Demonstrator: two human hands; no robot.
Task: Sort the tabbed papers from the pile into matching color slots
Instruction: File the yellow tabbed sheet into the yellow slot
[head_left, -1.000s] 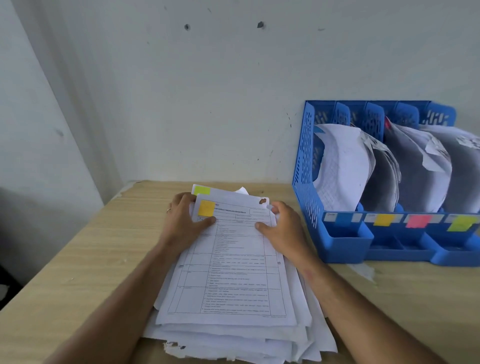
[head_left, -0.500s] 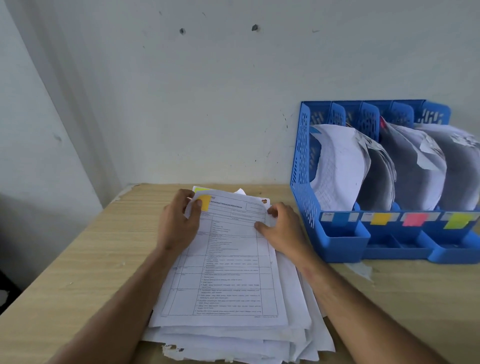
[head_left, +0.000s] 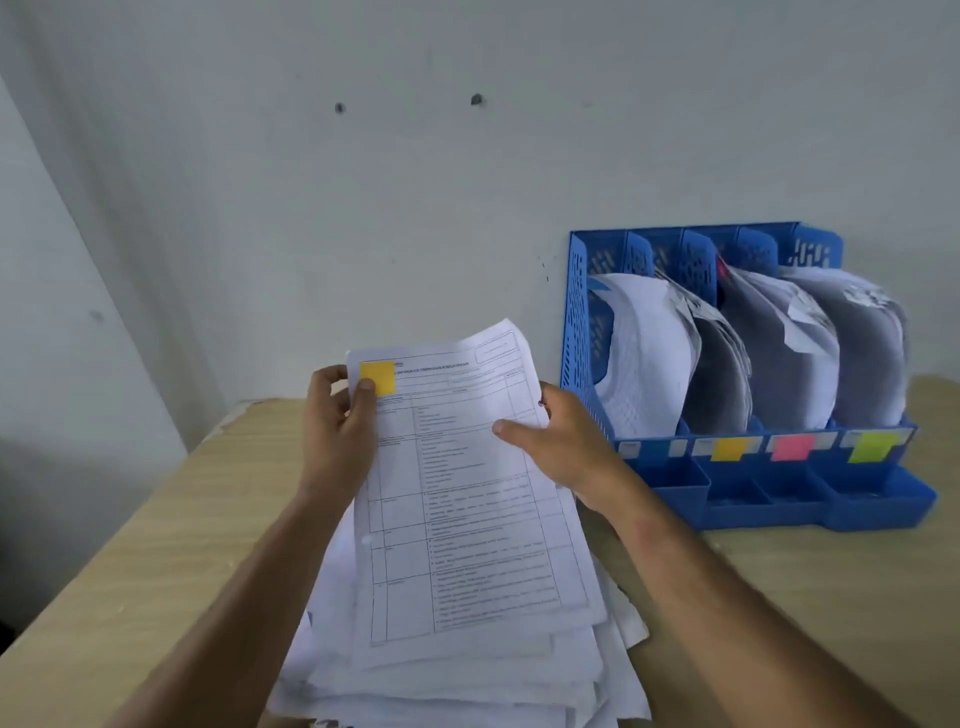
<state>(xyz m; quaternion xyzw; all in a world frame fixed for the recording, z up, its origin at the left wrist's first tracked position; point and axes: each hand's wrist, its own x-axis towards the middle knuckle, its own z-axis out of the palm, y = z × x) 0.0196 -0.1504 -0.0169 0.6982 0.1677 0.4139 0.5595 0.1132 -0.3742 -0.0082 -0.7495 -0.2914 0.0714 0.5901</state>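
At the far left the wooden table (head_left: 156, 561) runs up to the pale wall (head_left: 363, 208), which carries two small dark marks high up. My left hand (head_left: 337, 421) pinches the upper left corner of the top sheet (head_left: 467, 499), thumb on the printed face right against the orange-yellow tab (head_left: 379, 378), the other fingers curled behind the paper. The sheet is a printed form with ruled boxes; its far end is lifted off the pile and tilts up toward me, while its near end lies over the pile of papers (head_left: 457, 680) below. That pile sits on the table in front of me, its edges uneven and fanned out.

My right hand (head_left: 566, 447) grips the right edge of the same sheet, thumb flat across the front and fingers tucked underneath.

To the right, against the wall, stands the blue file rack (head_left: 576, 332) with four upright slots, each already holding curled white papers (head_left: 649, 358). Along its front lip run colour labels: a blue label (head_left: 649, 448) on the first slot, then a yellow label (head_left: 730, 449), a pink label (head_left: 792, 448) and a lime-green label (head_left: 875, 447). The rack stands just beside my right hand, apart from the pile.
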